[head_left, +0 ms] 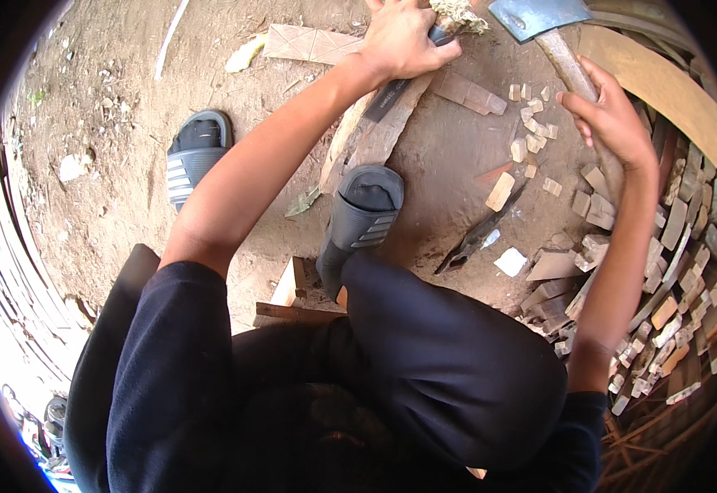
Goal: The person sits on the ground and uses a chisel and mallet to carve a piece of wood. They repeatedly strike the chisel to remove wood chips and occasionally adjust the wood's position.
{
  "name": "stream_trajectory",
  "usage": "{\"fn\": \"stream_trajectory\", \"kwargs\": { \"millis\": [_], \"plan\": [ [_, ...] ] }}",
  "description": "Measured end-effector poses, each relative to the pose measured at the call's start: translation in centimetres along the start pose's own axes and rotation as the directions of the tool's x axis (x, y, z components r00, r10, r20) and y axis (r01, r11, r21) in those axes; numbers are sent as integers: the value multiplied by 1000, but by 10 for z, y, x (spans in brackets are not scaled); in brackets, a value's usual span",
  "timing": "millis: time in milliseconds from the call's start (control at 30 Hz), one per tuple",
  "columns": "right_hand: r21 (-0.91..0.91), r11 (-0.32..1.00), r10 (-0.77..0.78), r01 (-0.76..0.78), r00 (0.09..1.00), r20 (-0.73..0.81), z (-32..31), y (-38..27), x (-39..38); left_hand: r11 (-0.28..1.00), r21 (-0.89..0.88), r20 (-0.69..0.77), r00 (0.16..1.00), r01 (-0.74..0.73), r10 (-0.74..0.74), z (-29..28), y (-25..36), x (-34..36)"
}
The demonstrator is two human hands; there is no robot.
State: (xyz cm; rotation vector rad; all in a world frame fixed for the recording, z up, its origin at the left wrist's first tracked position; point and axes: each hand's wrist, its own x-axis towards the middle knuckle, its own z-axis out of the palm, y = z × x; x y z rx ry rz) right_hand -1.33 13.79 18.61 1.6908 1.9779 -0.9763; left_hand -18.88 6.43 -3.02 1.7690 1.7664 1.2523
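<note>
My right hand (609, 115) is closed round the wooden handle of an axe (570, 70), whose broad bluish metal head is at the top of the view. My left hand (399, 41) grips a dark flat-bladed tool (388, 100) that looks like a chisel; its other end (457, 15) is pale and frayed. The blade lies against a rough split piece of wood (395, 127) on the ground. My left fingertips are partly cut off by the top edge. The axe head is apart from the frayed end, to its right.
A sandal (366, 201) on my foot stands against the split wood; the other sandal (198, 152) is farther left. Small wood blocks (531, 123) are scattered ahead. Stacked offcuts (679, 287) fill the right side. A flat board (313, 43) lies beyond my left hand.
</note>
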Motion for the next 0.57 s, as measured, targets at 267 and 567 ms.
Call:
{"fn": "stream_trajectory", "kwargs": {
  "millis": [267,567],
  "plan": [
    [5,999,42,-43,997,67,35,2,-34,978,197,334,933,70,-134,-12,14,-34],
    [599,746,217,-292,956,197,190,142,-105,720,-148,432,699,678,-569,-80,15,-47]
  ]
}}
